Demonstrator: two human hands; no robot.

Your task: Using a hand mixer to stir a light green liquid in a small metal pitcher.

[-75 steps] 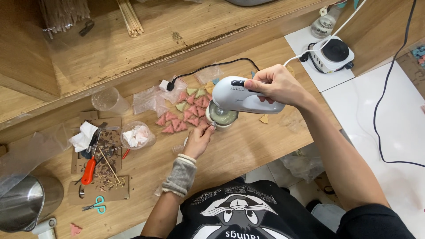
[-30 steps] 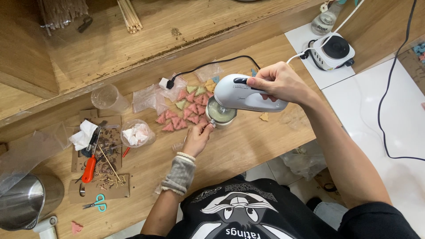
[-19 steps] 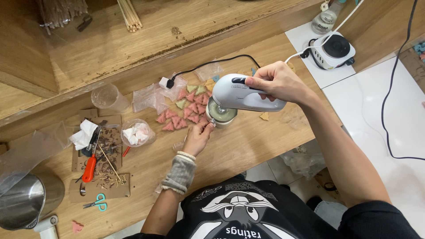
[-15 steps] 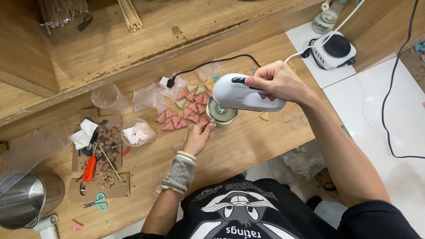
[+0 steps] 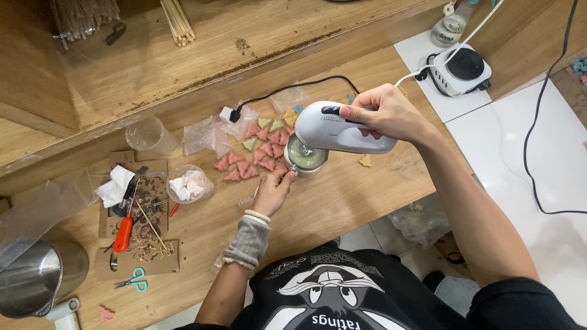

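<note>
The right hand (image 5: 382, 113) is closed around the handle of a white electric hand mixer (image 5: 342, 129), holding it level above a small cup (image 5: 306, 157) so that the mixer's underside sits directly over the cup's mouth; the beaters themselves are hidden by the mixer body. The left hand (image 5: 273, 190) is curled against the near side of the cup, fingers touching its wall, with a grey knitted cuff (image 5: 249, 240) around the wrist. The cup stands on the wooden table (image 5: 342, 195), near its front edge, and holds a pale greenish mixture. Just left of the cup, touching or nearly touching it, lies a spread of small pink and green triangular pieces (image 5: 257, 150) on clear plastic bags. A black cable (image 5: 293, 88) runs behind them across the table. Further left stand a clear plastic cup (image 5: 147, 134) and a small bowl of crumpled tissue (image 5: 189, 183). Well to the left, a cardboard sheet (image 5: 137, 260) carries an orange-handled tool (image 5: 123, 232) and brown scraps, with teal scissors (image 5: 134, 281) beside it and a steel kettle (image 5: 36, 281) at the table's corner. A small white electric hotplate (image 5: 458, 70) sits on the white surface to the upper right.
</note>
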